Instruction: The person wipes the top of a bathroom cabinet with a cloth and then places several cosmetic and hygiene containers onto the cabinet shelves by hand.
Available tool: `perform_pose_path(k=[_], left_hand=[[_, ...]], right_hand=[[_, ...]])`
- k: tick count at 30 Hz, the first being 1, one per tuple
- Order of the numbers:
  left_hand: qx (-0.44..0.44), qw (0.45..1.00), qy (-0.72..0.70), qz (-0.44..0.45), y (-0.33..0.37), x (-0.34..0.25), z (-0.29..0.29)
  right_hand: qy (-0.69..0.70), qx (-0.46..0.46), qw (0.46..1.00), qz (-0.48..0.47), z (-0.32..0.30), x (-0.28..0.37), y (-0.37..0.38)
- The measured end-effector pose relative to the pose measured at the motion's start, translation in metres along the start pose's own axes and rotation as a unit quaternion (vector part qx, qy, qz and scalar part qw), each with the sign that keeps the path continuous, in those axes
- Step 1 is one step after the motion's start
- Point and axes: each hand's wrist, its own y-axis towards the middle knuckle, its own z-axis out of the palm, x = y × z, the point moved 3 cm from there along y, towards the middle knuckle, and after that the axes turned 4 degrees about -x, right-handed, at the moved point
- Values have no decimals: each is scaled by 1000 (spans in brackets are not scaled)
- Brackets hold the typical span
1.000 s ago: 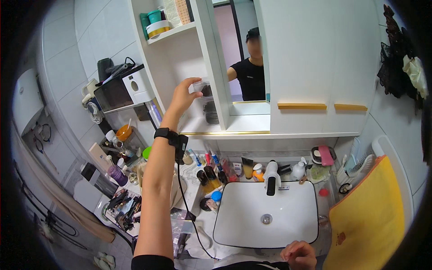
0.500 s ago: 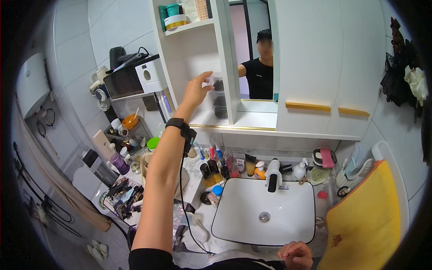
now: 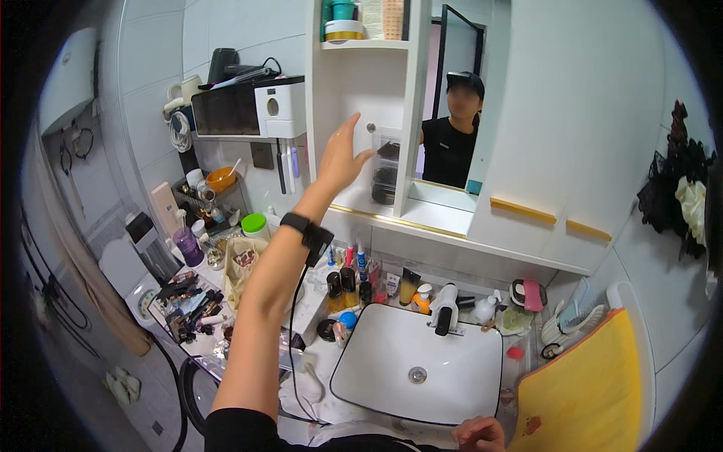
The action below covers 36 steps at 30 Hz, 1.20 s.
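My left hand (image 3: 345,158) is raised into an open shelf of the white wall cabinet (image 3: 358,90). Its fingers are spread, with thumb and forefinger well apart and nothing visible between them. Just to its right stands a stack of small clear plastic boxes (image 3: 385,175) with dark contents, against the shelf's side panel. A small gap appears to lie between the thumb and the top box. A small round grey knob (image 3: 370,128) shows on the shelf's back. Low at the front of the white sink (image 3: 376,354), my right hand (image 3: 480,434) hangs loosely curled, apparently empty and partly cut off.
A mirror (image 3: 456,98) adjoins the shelf. Bottles and tubes (image 3: 343,290) crowd the counter behind the sink. Makeup items (image 3: 192,305) lie heaped at the left. A yellow towel (image 3: 587,384) hangs at the right. A black cable (image 3: 296,331) runs down from my left wrist.
My left hand has drawn slightly away from the top clear box, and its fingers have spread wider. The view has turned, shifting the cabinet to the right. The right hand stays low by the sink.
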Motion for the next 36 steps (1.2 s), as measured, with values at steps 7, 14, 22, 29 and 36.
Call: perform_pose_path(k=[7,14,22,29,36], left_hand=[[131,991,36,15,-133,-54,-119],[355,907,164,-155,-294,-51,-220],[452,675,270,-516,-440,-34,-287],[475,729,167,-464,-429,-18,-289],[471,743,121,-460,-440,-11,-308]], right_hand=[[-38,7,998,48,3,-13,19],[-99,65,985,128,34,-43,60],[-508,110,853,47,90,-75,139],[-707,223,651,-163,147,-91,253],[-836,95,437,-317,164,-89,384]])
